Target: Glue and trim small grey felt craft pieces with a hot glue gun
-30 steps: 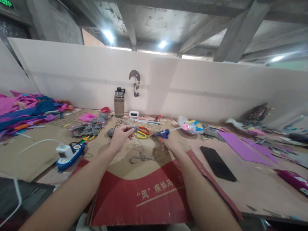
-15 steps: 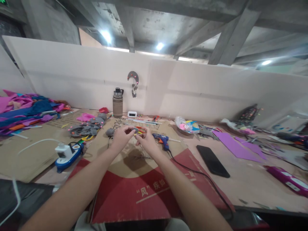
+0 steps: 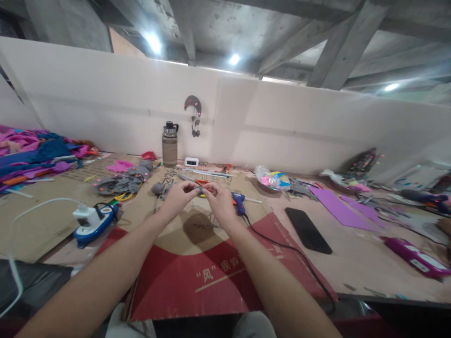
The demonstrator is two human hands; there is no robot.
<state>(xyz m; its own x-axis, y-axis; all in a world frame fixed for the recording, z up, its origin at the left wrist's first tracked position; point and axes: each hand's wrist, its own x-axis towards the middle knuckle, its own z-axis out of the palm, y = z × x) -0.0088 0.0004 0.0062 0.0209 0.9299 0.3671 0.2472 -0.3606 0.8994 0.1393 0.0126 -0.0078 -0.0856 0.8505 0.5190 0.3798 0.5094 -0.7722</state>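
Observation:
My left hand (image 3: 180, 196) and my right hand (image 3: 219, 202) meet fingertip to fingertip above the cardboard (image 3: 169, 300). Pinched between them is a small grey piece (image 3: 200, 189), mostly covered by the fingers; its kind is too small to make out. Below, thin grey string (image 3: 206, 225) lies loosely in the hands' shadow. A ball of grey yarn (image 3: 158, 188) rests left of my left hand. Scissors with orange-red handles (image 3: 201, 182) lie just behind the fingers. The blue glue gun (image 3: 239, 203) is beside my right hand, its cord running toward the front edge.
A bottle (image 3: 169, 146) and a small white clock (image 3: 191, 162) stand by the partition. Decorated grey felt pieces (image 3: 123, 182) and a power strip (image 3: 97, 225) are at left. A black phone (image 3: 307, 230), purple sheets (image 3: 340, 208) and a magenta device (image 3: 417, 256) lie at right.
The view has shifted a little, so the table sits slightly higher and further left. My hands stay together at the grey piece, with the right fingers now closer to the left ones.

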